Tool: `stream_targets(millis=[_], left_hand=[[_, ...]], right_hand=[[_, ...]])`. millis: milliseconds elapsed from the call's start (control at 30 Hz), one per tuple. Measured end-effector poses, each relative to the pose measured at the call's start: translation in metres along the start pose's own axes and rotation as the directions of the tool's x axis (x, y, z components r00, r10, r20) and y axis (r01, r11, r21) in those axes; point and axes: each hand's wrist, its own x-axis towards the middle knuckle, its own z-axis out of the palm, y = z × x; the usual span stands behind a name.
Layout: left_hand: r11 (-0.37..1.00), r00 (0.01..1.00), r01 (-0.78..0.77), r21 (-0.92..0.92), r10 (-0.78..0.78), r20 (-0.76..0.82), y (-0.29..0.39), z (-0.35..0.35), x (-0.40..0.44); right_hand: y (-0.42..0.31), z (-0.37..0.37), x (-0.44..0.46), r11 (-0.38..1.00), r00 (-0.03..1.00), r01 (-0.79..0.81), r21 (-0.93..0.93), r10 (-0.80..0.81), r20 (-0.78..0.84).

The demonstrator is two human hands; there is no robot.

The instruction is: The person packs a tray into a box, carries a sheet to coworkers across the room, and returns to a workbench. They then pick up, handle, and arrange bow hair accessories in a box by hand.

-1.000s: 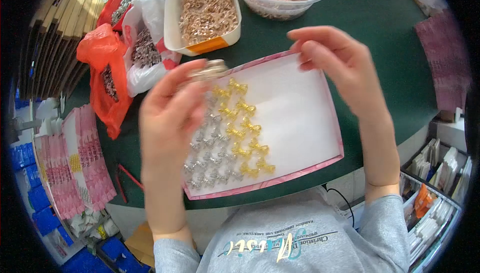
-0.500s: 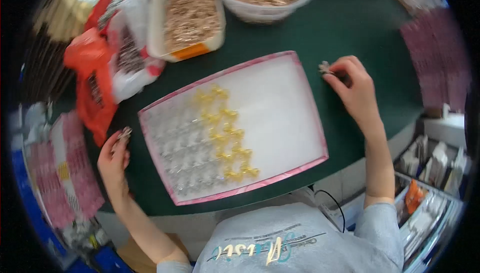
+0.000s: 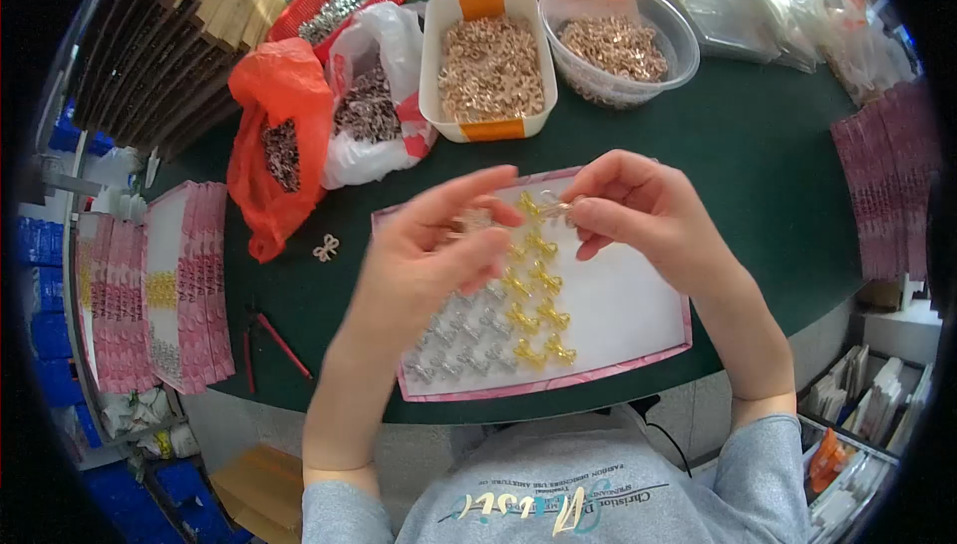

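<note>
Your right hand (image 3: 648,210) pinches a shiny metallic bow (image 3: 551,205) between its fingers over the far part of the pink-rimmed tray (image 3: 638,315), while your left hand (image 3: 424,255) curls its fingers around pale pieces (image 3: 472,223), probably bows, though blurred.

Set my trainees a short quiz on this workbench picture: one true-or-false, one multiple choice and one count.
1. True or false: the red-handled tool lies inside the pink-rimmed tray.
2. In the picture, on which side of the gold bows do the silver bows lie? (a) left (b) right (c) both sides
3. How many loose bows lie on the green table to the left of the tray?

Key:
1. False; it lies on the table, left of the tray.
2. a
3. One
</note>
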Motion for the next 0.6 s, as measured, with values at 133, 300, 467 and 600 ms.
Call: stream_targets(millis=[133,300,467,600], left_hand=[[0.977,0.998,0.042,-0.207,-0.033,0.05,-0.01,0.006,0.008],[0.978,0.999,0.043,-0.203,-0.039,0.02,-0.019,0.004,0.007],[0.974,0.999,0.038,-0.222,-0.032,0.031,-0.025,-0.001,0.008],[0.977,0.999,0.051,-0.208,-0.047,0.025,-0.027,-0.003,0.008]], right_hand=[[0.0,0.012,0.007,0.993,1.0,-0.017,0.116,0.014,0.026],[0.007,0.012,0.008,0.988,0.998,-0.061,0.139,0.058,0.024],[0.017,0.009,0.009,0.973,0.996,-0.091,0.211,0.085,0.037],[0.022,0.007,0.008,0.966,0.996,-0.08,0.247,0.07,0.049]])
